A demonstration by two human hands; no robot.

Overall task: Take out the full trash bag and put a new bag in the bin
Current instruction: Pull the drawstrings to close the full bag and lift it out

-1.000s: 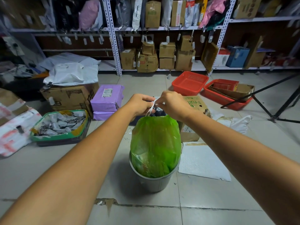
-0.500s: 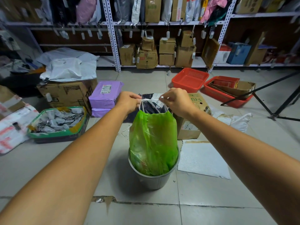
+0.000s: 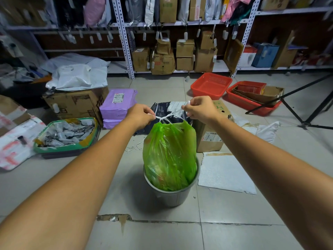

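Note:
A full green trash bag (image 3: pixel 169 156) stands upright in a small grey bin (image 3: pixel 171 196) on the tiled floor, its top gathered above the rim. White drawstrings (image 3: pixel 168 117) cross in a knot just above the bag's mouth. My left hand (image 3: pixel 140 116) pinches one string end on the left. My right hand (image 3: pixel 201 109) pinches the other end on the right. The strings are stretched taut between the two hands. The bag's lower part is hidden inside the bin.
A cardboard box (image 3: pixel 210 134) and a white foam sheet (image 3: pixel 225 174) lie right of the bin. Purple parcels (image 3: pixel 117 103) and a green tray of clips (image 3: pixel 66 136) sit to the left. Red baskets (image 3: pixel 211 85), a tripod leg (image 3: pixel 292 107) and shelving (image 3: pixel 124 38) stand behind.
My hands have moved apart sideways, pulling the white drawstrings out taut above the bag. The bag's mouth is drawn tighter.

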